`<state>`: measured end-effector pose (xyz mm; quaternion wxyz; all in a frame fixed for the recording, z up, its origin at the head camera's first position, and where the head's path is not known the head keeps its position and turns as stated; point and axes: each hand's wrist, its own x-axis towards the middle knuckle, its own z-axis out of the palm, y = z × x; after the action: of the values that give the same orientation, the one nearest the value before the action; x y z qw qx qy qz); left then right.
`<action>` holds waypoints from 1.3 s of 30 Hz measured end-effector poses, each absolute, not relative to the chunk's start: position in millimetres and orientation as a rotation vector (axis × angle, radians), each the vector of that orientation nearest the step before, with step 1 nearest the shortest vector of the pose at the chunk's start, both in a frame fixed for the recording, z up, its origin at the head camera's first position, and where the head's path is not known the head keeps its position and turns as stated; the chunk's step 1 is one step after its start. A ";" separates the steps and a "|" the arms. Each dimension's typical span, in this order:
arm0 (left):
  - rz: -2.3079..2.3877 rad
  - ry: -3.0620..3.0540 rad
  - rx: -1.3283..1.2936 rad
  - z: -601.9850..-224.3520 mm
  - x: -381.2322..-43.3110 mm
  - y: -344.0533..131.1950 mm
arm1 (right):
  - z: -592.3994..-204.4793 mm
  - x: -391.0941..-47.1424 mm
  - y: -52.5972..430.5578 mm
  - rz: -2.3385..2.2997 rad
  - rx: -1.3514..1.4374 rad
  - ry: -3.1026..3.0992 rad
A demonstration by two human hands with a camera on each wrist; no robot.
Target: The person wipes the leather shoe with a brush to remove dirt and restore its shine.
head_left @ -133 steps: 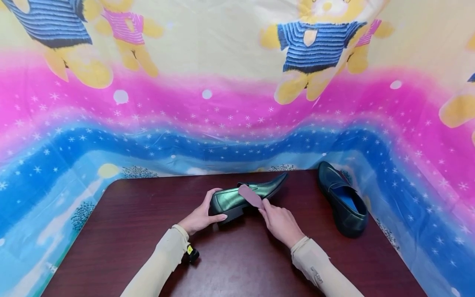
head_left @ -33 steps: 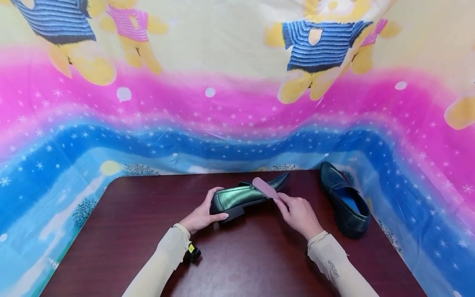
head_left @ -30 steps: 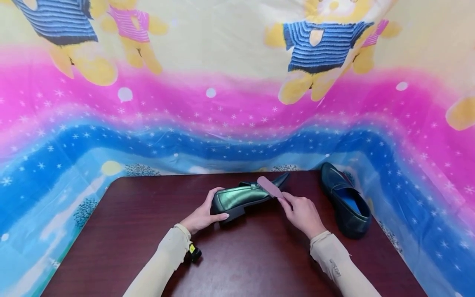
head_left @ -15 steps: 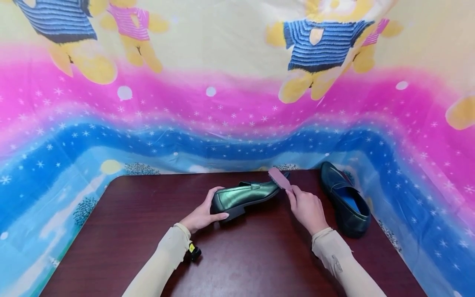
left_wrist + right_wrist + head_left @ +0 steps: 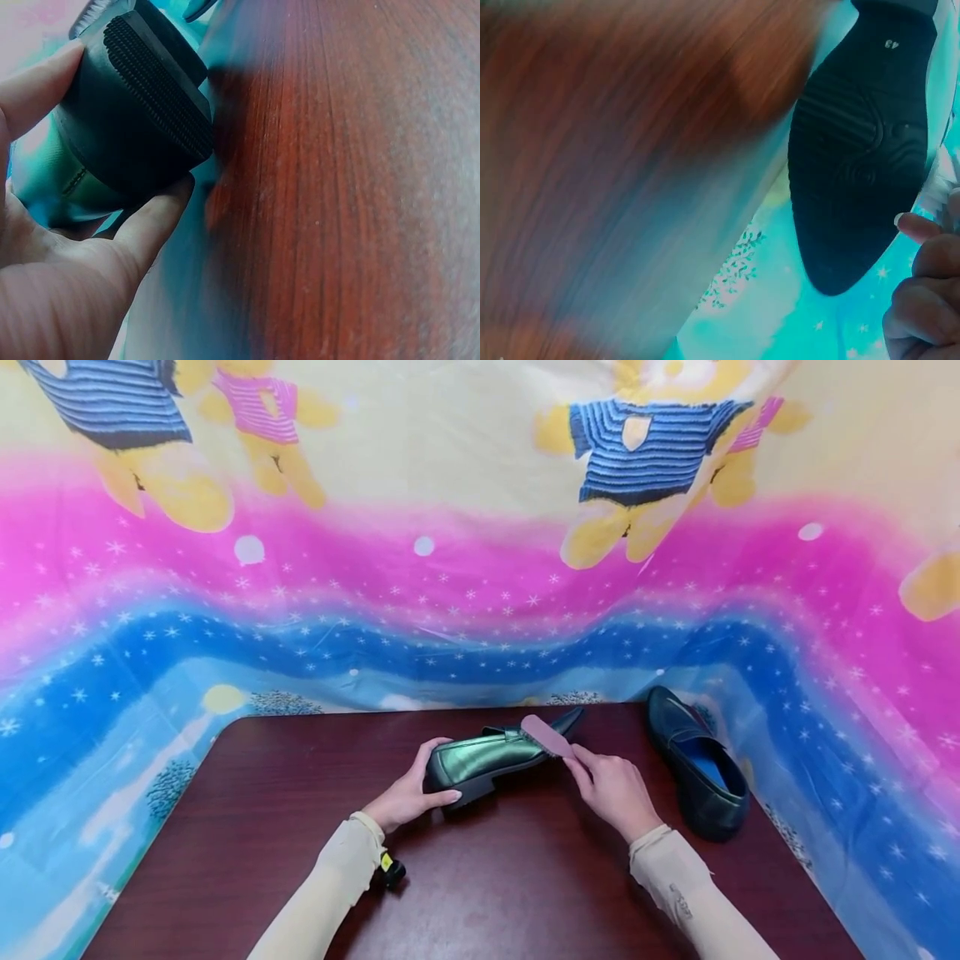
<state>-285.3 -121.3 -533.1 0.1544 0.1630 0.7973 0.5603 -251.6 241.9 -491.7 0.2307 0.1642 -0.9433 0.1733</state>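
Observation:
A dark loafer (image 5: 480, 758) with a green sheen is tilted on its side, its toe pointing right. My left hand (image 5: 405, 789) grips it by the heel, thumb on the near side at the heel block; the left wrist view shows the ridged black heel (image 5: 150, 82) between thumb and fingers. My right hand (image 5: 615, 789) holds a shoe brush (image 5: 546, 735) with a flat pinkish back, its bristles against the upper between strap and toe. In the right wrist view the black sole (image 5: 862, 150) faces the camera, and the curled fingers (image 5: 922, 307) appear at the right edge.
The other loafer (image 5: 697, 768), blue inside, stands upright at the right of the dark red-brown table (image 5: 285, 827). A printed cloth (image 5: 465, 593) with bears and snowflakes hangs behind the table and along its sides. A small black device (image 5: 390, 870) sits at my left wrist.
The brush has gone back and forth along the shoe: from the side toward the toe, out to the tip half a second ago, now back left. The left hand keeps its grip.

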 end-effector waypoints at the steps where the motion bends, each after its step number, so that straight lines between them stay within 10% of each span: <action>1: 1.606 2.287 0.467 -532.6 -285.0 -121.4 | -491.4 -252.6 244.1 0.474 0.436 -2.596; 39: 1.594 2.306 0.472 -534.2 -282.8 -119.9 | -490.1 -278.6 262.4 0.607 0.123 -2.639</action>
<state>-282.8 -119.9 -534.2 0.1488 0.1641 0.8022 0.5545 -278.6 262.4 -490.1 0.2139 0.0443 -0.9511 0.2186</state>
